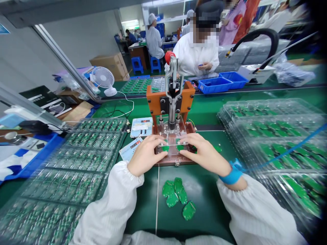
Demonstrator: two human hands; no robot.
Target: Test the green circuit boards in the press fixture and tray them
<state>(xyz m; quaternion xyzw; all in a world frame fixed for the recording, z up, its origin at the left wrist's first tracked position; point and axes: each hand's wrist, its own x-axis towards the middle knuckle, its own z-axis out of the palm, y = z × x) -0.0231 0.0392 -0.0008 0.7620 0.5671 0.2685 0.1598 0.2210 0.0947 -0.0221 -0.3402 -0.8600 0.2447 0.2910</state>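
A toggle-clamp test fixture (pixel 171 105) with an orange frame and a red-tipped lever stands upright before me. At its clear plate, my left hand (pixel 146 153) pinches a small green circuit board (pixel 166 148) between thumb and fingers. Opposite it, my right hand (pixel 204 153), with a blue wrist strap (pixel 231 175), holds a second green circuit board (pixel 180 147) the same way. Fingers partly cover both boards. Nearer to me, several loose green circuit boards (pixel 181 190) lie on the dark green mat (pixel 204 211).
Clear trays of boards flank me: a left tray (pixel 76 163) and a right tray stack (pixel 270 136). Small meters (pixel 141 127) with red digits sit left of the fixture. Behind are a white fan (pixel 103 77), blue bins (pixel 214 85) and a co-worker (pixel 185 51). A blue cord (pixel 288 149) crosses the right side.
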